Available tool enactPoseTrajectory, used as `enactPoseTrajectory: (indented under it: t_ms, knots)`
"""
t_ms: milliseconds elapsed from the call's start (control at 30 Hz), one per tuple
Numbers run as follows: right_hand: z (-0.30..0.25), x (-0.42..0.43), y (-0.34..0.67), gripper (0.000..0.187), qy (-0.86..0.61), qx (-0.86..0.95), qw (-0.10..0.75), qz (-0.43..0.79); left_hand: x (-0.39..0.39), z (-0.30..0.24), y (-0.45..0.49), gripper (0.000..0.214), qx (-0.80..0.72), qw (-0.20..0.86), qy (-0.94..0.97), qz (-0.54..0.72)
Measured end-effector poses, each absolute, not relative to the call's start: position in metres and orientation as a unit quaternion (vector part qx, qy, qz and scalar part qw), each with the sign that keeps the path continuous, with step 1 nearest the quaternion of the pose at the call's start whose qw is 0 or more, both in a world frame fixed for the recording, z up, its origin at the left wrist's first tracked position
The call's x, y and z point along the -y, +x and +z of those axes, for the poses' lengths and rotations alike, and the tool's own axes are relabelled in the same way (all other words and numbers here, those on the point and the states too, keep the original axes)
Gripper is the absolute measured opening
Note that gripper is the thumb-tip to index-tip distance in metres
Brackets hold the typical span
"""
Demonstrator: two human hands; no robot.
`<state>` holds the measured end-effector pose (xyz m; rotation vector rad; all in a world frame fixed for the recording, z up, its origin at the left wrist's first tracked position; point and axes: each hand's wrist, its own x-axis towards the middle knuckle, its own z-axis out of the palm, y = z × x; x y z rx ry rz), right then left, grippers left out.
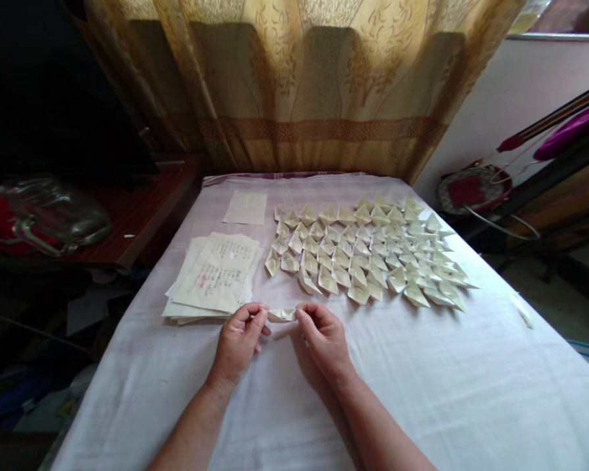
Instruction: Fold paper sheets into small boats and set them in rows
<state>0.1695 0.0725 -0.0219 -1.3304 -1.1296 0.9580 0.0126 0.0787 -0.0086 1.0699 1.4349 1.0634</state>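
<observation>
The folded paper boat (281, 316) is positioned horizontally between the left hand (239, 337) and the right hand (326, 339), over the white tablecloth (285, 405). Each hand pinches one end between thumb and index finger, fingers closed narrow; the middle section is exposed between the fingertips. The paper stack (216, 271) lies just beyond the left hand; rows of paper boats (341, 255) lie beyond the right.

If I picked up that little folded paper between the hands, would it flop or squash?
The folded paper is probably light, being just thin paper. It's likely fairly stiff: it spans from the left hand to the right hand without drooping. Its creased edges might crumple if squeezed.
</observation>
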Motion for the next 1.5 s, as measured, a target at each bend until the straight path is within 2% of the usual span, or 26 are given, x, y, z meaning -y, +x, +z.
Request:
enactPoseTrajectory:
  t_ms: [133, 367, 600, 833, 1500]
  knots:
    - [-0.02, -0.066, 0.167, 0.021, -0.599, 0.487, 0.542, 0.331, -0.076, -0.007, 0.017, 0.039, -0.606, 0.495, 0.443, 0.438]
    - [-0.029, -0.065, 0.172, 0.02, -0.648, 0.551, 0.463, 0.248, -0.074, -0.015, 0.018, 0.025, -0.609, 0.476, 0.496, 0.396]
    - [-0.032, -0.064, 0.174, 0.018, -0.653, 0.671, 0.341, 0.087, -0.065, -0.014, 0.017, 0.019, -0.605, 0.315, 0.668, 0.297]
    - [-0.033, -0.065, 0.175, 0.015, -0.647, 0.683, 0.329, 0.083, -0.068, -0.011, 0.021, 0.007, -0.589, 0.233, 0.737, 0.236]
    - [-0.03, -0.065, 0.174, 0.013, -0.653, 0.706, 0.266, 0.058, -0.07, -0.006, 0.033, 0.013, -0.638, 0.129, 0.749, 0.121]
